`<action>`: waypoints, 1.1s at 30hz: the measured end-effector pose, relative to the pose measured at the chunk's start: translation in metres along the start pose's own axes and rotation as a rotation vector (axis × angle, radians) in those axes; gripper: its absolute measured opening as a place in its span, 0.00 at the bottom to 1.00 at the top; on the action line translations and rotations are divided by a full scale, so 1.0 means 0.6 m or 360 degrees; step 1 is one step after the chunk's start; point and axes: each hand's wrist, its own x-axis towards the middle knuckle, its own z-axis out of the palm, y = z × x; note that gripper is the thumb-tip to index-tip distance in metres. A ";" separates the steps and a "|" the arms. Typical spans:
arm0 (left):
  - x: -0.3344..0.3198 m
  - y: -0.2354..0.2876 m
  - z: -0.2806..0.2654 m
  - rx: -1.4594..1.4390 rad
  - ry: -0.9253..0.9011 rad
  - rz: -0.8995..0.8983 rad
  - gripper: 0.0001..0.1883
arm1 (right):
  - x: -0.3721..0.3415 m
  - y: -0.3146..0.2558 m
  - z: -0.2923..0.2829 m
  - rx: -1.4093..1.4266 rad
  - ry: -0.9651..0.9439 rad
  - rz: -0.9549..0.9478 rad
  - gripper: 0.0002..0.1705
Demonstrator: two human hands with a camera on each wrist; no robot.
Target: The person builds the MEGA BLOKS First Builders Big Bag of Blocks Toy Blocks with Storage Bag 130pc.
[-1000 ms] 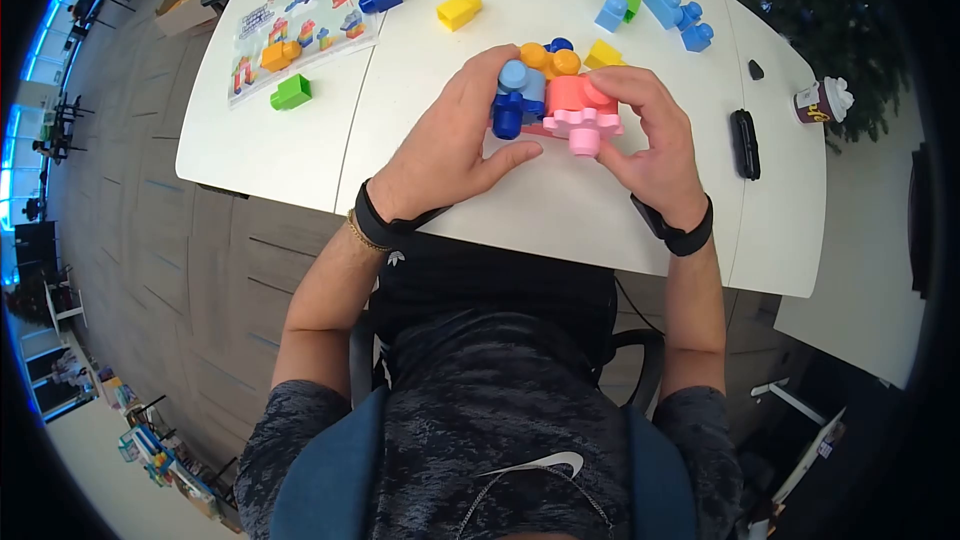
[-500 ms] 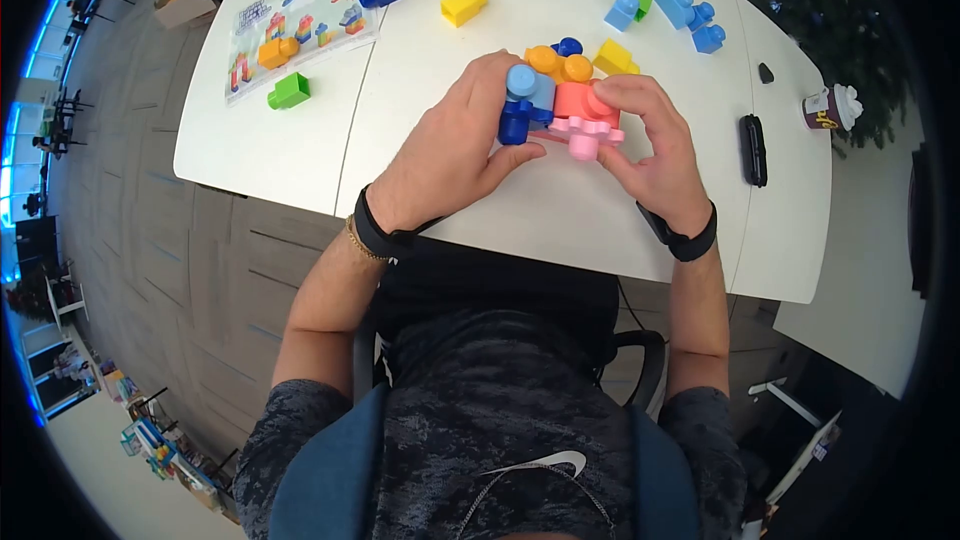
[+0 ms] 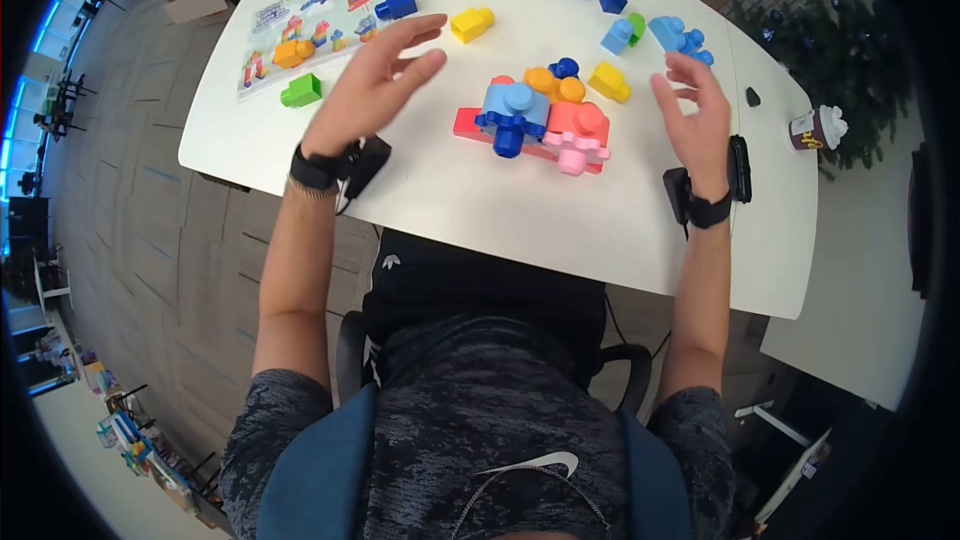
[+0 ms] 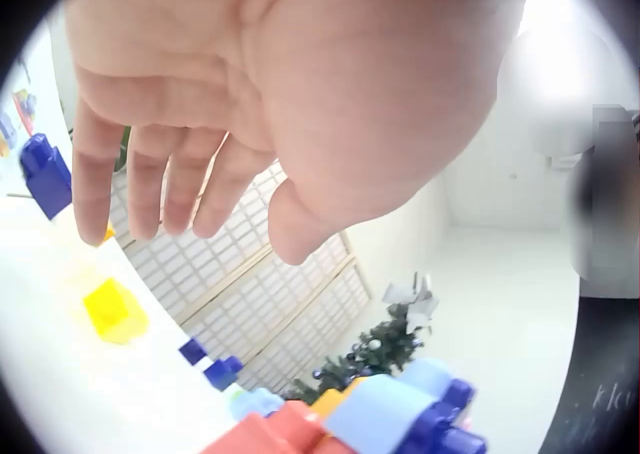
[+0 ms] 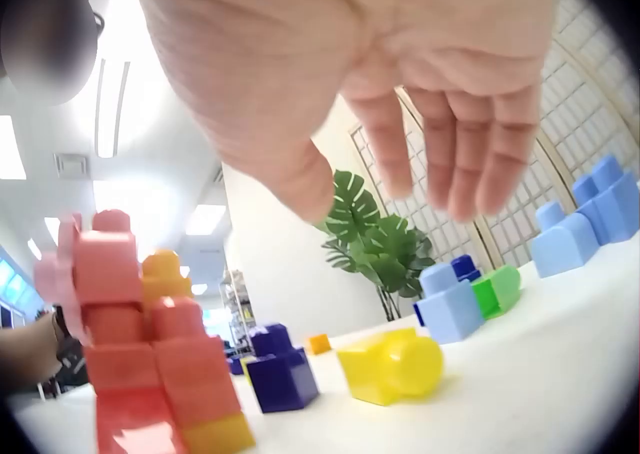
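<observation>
A block assembly stands on the table: a light blue block (image 3: 516,100) with a dark blue gear piece (image 3: 509,134), a red block (image 3: 578,120) with a pink gear piece (image 3: 574,152), orange blocks behind and a red base (image 3: 467,124). Left of it the left hand (image 3: 372,98) is raised, fingers extended, holding nothing. On the other side the right hand (image 3: 697,120) is also raised with nothing in it. In the left wrist view the left hand (image 4: 280,94) hangs above the assembly; the right wrist view shows the right hand (image 5: 400,84) empty, with the red stack (image 5: 160,364) at lower left.
Loose blocks lie around: yellow (image 3: 609,82), another yellow (image 3: 471,24), green (image 3: 302,90), dark blue (image 3: 397,4) and several light blue at the back right. A picture sheet (image 3: 262,50) carries an orange block (image 3: 292,53). A black case (image 3: 739,168) and a cup (image 3: 818,128) are at the right.
Both hands have let go of the block assembly and moved apart, the left hand leftward and the right hand rightward. The assembly now stands alone on the table.
</observation>
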 end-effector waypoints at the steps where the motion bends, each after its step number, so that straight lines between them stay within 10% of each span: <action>1: 0.012 -0.005 -0.011 0.0141 0.0065 -0.0025 0.25 | 0.004 0.018 0.004 -0.0212 -0.0148 0.0088 0.28; 12: 0.150 -0.126 0.066 0.1088 0.0380 0.0351 0.26 | 0.023 0.034 0.082 -0.0641 -0.0729 0.0142 0.26; 22: 0.135 -0.101 0.057 0.1089 0.0008 0.0182 0.22 | 0.022 0.014 0.058 -0.0761 -0.0715 0.0159 0.25; 31: 0.086 -0.104 0.003 0.0467 0.0048 -0.0210 0.24 | 0.149 -0.001 0.118 -0.0760 -0.0646 -0.0547 0.34; 33: 0.078 -0.135 -0.001 -0.0249 0.0136 -0.0146 0.23 | 0.211 -0.042 0.163 -0.0838 -0.0885 -0.0549 0.30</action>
